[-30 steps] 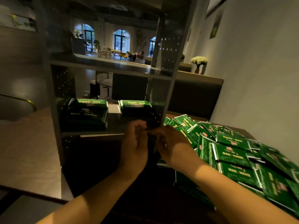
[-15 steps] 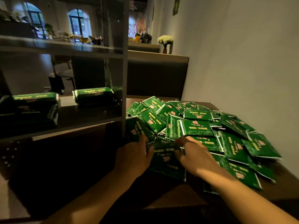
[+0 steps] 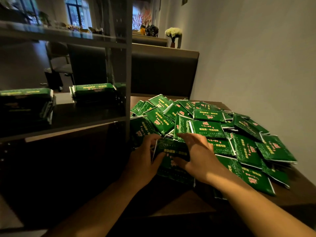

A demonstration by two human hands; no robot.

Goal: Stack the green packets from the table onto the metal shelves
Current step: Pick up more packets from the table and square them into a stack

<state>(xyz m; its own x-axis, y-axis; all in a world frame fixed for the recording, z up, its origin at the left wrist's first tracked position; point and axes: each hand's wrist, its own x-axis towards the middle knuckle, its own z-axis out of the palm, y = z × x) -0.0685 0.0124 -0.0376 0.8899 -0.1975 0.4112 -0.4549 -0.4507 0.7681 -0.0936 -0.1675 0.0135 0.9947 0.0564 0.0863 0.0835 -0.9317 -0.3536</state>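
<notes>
A heap of green packets (image 3: 208, 127) with red and yellow print covers the brown table (image 3: 184, 202) on the right. My left hand (image 3: 145, 159) and my right hand (image 3: 196, 156) both grip one green packet (image 3: 172, 151) at the heap's near left edge, thumbs on top, fingers on its sides. The metal shelves (image 3: 127, 82) stand to the left. On the middle shelf lie two stacks of green packets, one stack (image 3: 95, 91) near the right post, the other stack (image 3: 25, 103) further left.
A grey wall runs close along the table's right side. Behind the table is a dark partition (image 3: 164, 72) with a vase of white flowers (image 3: 173, 35) on its ledge. The space under the middle shelf is dark.
My hands went from the shelf front to the heap and closed on a packet at its near left edge. The view swung right and nearer to the heap.
</notes>
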